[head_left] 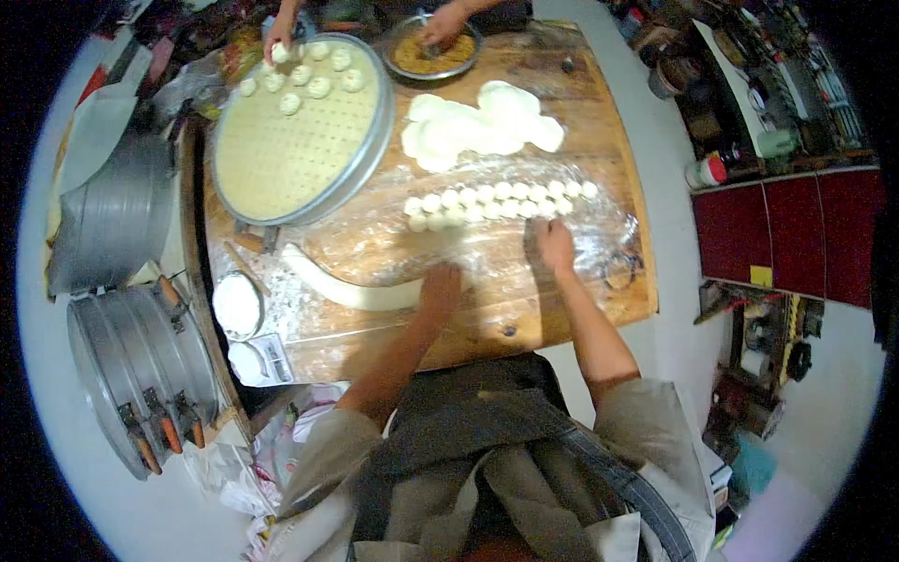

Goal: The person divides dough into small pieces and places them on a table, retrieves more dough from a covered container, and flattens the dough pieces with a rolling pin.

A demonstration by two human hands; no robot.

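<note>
A long, curved dough rope [351, 293] lies on the floured wooden table. My left hand [443, 284] is closed around its right end. My right hand [554, 244] is just below the right part of two rows of small dough pieces [496, 201]. Its fingers are curled together, and what they may hold is hidden. Behind the rows sits a loose pile of flat dough wrappers [478, 124].
A co-worker's hand places a bun on a large round steamer tray [290, 159]; the other is in a bowl of filling [433, 51]. A flour tub [238, 305], scale [273, 359] and rolling pin [246, 268] are at left. Stacked metal steamers [140, 365] stand beside the table.
</note>
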